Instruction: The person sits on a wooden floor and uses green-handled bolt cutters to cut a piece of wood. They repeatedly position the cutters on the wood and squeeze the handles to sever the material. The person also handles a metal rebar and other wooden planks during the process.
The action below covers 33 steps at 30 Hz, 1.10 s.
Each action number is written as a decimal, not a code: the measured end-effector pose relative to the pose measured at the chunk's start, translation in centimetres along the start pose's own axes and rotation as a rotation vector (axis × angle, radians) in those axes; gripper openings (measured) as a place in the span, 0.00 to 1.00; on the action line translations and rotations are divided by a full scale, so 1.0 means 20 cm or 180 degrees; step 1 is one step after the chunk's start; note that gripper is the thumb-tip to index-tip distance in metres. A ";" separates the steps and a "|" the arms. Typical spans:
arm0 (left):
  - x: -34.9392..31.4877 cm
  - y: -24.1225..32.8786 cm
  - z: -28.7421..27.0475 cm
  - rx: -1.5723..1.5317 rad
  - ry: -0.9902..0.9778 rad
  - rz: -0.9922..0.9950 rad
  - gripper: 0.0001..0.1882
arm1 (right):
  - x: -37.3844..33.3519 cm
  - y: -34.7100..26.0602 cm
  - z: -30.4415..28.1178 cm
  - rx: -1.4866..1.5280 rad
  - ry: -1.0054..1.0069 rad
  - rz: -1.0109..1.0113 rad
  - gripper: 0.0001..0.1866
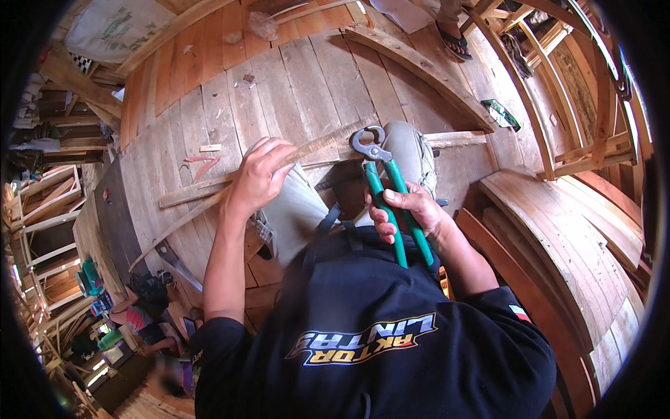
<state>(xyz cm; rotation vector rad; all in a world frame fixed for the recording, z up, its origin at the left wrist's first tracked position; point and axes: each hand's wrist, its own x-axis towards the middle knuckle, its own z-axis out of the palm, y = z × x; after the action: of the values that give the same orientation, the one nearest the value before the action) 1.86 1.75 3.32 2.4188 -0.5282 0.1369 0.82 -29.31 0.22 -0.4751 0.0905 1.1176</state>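
In the head view, the bare left hand (259,174) lies over a long, thin brown strip of wood (324,143), its fingers close together and seemingly curled on it, though the undersides are hidden. The strip slants across a flat, pale wooden batten (192,192) near the person's knees. The right hand (412,206) has its fingers wrapped around the green-handled metal pincers (396,179), whose curved jaws stand beside the strip's far end (whether they touch it, I cannot tell). A loose left hold could let the strip roll or slip; squeezing the handles with a finger between them could pinch it.
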 end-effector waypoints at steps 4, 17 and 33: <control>0.03 -0.03 -0.02 0.0033 0.0066 -0.0002 0.14 | 0.04 -0.03 0.04 -0.0321 0.0175 -0.0117 0.18; 0.04 -0.06 -0.03 -0.0103 0.0012 -0.0298 0.15 | 0.10 0.04 0.11 -0.0447 0.0238 -0.0460 0.18; 0.07 -0.07 -0.05 -0.0160 -0.0036 -0.0478 0.15 | 0.15 0.05 0.08 -0.0486 0.0046 -0.0484 0.20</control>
<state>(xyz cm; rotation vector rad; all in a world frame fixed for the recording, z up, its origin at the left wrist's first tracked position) 3.65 2.84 3.57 2.4010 -0.3493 0.0452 1.07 -25.81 0.52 -0.6163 -0.0184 0.9758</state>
